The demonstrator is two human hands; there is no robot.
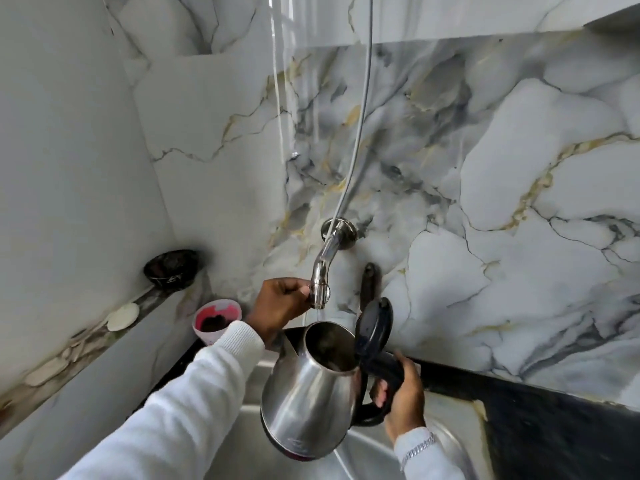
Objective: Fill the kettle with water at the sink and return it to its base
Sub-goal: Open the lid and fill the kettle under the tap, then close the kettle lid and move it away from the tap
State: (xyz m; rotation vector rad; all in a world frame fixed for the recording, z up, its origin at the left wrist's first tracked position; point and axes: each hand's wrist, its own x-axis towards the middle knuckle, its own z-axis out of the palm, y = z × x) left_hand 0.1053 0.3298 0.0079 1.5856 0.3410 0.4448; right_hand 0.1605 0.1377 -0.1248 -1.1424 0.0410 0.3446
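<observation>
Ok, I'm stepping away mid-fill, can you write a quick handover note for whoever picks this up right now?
Left hand: at the tap spout end, fingers on it.
Right hand: gripping the black handle of the kettle, holding it tilted over the steel sink.
Kettle lid is flipped open; the mouth sits under the spout, with a thin stream of water falling in.
Done: kettle brought to the sink, lid opened, filling begun.
Left: fill, shut the tap, close the lid, return the kettle to its base, which is not in view.
</observation>
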